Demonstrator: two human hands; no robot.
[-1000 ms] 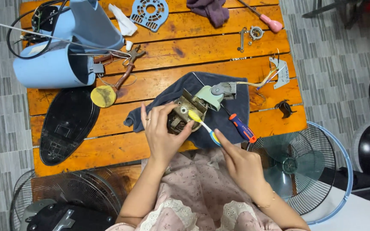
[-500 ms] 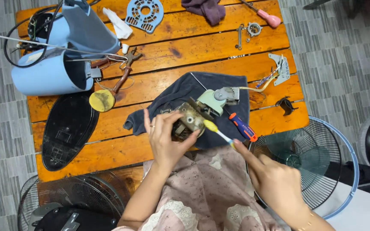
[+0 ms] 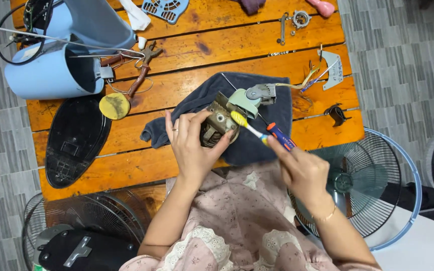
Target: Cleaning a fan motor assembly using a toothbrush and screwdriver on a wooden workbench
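My left hand (image 3: 193, 145) is wrapped around the fan motor (image 3: 220, 123), holding it tilted over the dark cloth (image 3: 257, 105) on the counter (image 3: 126, 145); grime shows on it, so I judge the cleaning partly done. My right hand (image 3: 301, 168) pinches the toothbrush (image 3: 251, 129), its long axis running up-left, bristles on the motor.

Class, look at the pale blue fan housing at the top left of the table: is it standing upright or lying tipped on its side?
Tipped on its side. The blue housing lies along the wooden table, its dark open end facing sideways towards the pliers.
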